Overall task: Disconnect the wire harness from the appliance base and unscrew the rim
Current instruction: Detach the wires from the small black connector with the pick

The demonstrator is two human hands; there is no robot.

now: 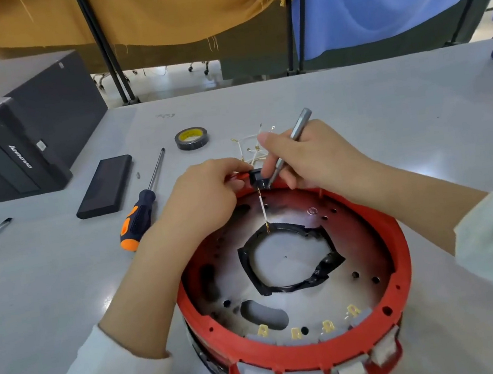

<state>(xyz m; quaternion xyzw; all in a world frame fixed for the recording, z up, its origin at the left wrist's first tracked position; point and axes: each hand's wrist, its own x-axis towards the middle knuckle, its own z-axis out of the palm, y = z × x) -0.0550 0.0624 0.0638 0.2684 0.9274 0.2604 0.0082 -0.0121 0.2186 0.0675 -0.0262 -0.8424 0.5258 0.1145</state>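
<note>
Gripping a slim grey screwdriver like a pen, the right hand has its fingers curled round the shaft, with the tip down at a small black connector block on the far edge of the red rim. The left hand pinches that block from the other side, fingertips closed on it along with what looks like a red lead, though the view there is too cramped to be sure. A thin white wire runs from the block down to the black-taped ring at the middle of the appliance base, which sits on the grey table directly in front of the person. A loose bundle of pale wires lies on the table just beyond the hands. To the left rest an orange-and-black screwdriver, a dark flat case and a roll of black tape.
</note>
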